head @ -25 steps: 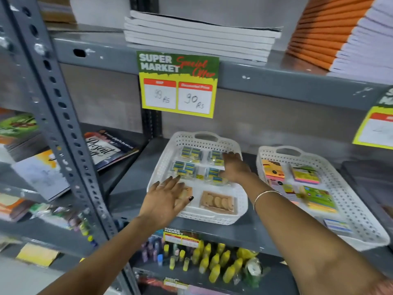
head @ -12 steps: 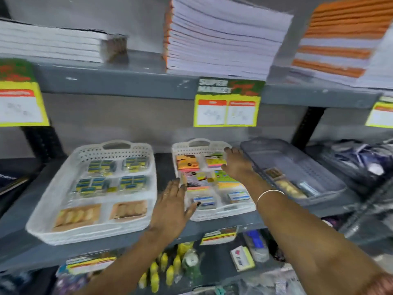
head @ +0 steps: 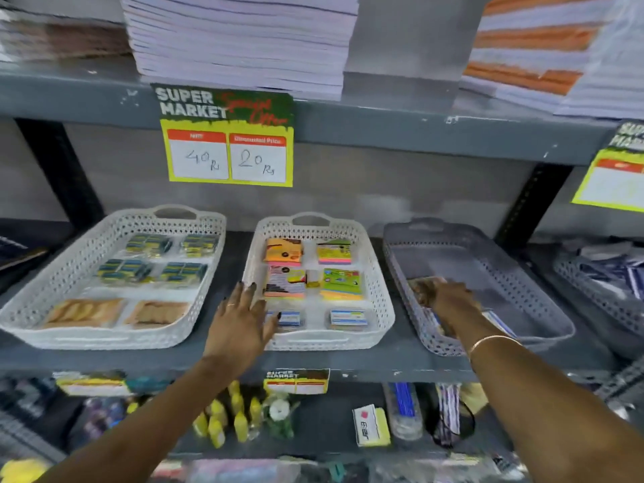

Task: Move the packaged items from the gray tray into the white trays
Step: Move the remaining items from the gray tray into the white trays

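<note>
1. Packaged items are what remains to shift: a few lie at the near left end of the gray tray (head: 495, 270), partly hidden under the right hand (head: 447, 296), among them a tan packet (head: 420, 284) and a blue-and-white one (head: 500, 322).
2. Right hand reaches down into that tray with fingers curled over the tan packet; motion blur hides whether it has closed on anything, so I cannot tell.
3. Left hand (head: 240, 324) is flat and spread, holding nothing, over the near left rim of the middle white tray (head: 378, 284).
4. To do this pick well, I would pinch one packet by its edges, lift it clear of the perforated wall, and carry it left to the tray holding its match.
5. Left white tray (head: 83, 252) holds blue-and-yellow packs (head: 153, 271) in the back rows and two tan packets along the front.
6. Middle white tray holds bright sticky-note pads (head: 339, 284) in two rows, with two small blue-and-white boxes (head: 348, 317) in front.
7. Most of the gray tray's floor is bare, so little appears left to move.
</note>
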The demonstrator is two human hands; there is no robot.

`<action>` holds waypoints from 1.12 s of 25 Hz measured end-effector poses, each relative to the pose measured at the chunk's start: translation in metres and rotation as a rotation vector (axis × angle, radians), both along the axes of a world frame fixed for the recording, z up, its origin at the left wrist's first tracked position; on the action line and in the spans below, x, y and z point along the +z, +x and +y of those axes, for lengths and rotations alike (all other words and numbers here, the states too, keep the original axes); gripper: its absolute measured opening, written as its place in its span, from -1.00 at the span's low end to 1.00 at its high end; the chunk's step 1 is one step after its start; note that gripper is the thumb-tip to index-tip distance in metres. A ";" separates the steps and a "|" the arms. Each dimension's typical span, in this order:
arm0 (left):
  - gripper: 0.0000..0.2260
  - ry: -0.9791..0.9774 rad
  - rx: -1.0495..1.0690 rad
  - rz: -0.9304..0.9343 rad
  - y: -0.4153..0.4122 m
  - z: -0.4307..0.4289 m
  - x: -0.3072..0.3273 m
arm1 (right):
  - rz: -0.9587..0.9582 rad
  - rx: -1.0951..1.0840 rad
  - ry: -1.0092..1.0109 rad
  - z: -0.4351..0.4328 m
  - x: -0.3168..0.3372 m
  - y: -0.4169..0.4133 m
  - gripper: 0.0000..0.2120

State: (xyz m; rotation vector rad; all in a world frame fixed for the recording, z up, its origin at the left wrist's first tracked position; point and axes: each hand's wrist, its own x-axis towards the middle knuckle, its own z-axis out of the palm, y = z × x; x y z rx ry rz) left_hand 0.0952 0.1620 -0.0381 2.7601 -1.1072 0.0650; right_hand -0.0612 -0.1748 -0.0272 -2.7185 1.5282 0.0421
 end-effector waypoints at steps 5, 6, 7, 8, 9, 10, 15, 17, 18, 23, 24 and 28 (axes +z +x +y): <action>-0.25 -0.051 -0.010 -0.014 -0.002 0.001 0.004 | 0.026 -0.084 0.120 -0.002 0.003 0.004 -0.52; -0.26 -0.048 -0.012 -0.020 -0.004 0.001 0.005 | 0.018 -0.103 0.149 -0.003 0.004 0.003 -0.52; -0.31 -0.046 -0.014 -0.021 -0.005 0.002 0.006 | 0.017 -0.102 0.175 -0.002 0.005 0.000 -0.53; -0.37 -0.043 -0.015 -0.023 -0.005 0.003 0.006 | 0.006 -0.105 0.192 -0.002 0.006 -0.004 -0.54; -0.43 -0.037 -0.015 -0.024 -0.005 0.003 0.005 | 0.000 -0.106 0.187 -0.003 0.005 -0.007 -0.56; -0.48 -0.035 -0.018 -0.024 -0.006 0.004 0.005 | -0.008 -0.106 0.184 -0.003 0.004 -0.010 -0.58; -0.41 0.032 -0.015 -0.040 -0.003 0.003 0.010 | 0.075 -0.117 0.259 0.006 0.011 -0.012 -0.59; -0.19 0.043 -0.117 -0.059 0.003 -0.001 0.015 | 0.115 -0.103 0.265 0.006 0.013 -0.012 -0.57; -0.05 0.058 -0.197 -0.042 0.005 -0.003 0.017 | 0.125 -0.089 0.279 0.007 0.015 -0.013 -0.56; 0.09 0.074 -0.328 -0.052 0.008 -0.006 0.014 | 0.153 -0.074 0.264 0.004 0.010 -0.020 -0.54; 0.08 0.064 -0.326 -0.060 0.008 -0.006 0.012 | 0.144 -0.072 0.261 0.004 0.008 -0.022 -0.54; 0.07 0.021 -0.331 -0.061 0.008 -0.005 0.008 | 0.119 -0.034 0.225 -0.002 0.000 -0.029 -0.51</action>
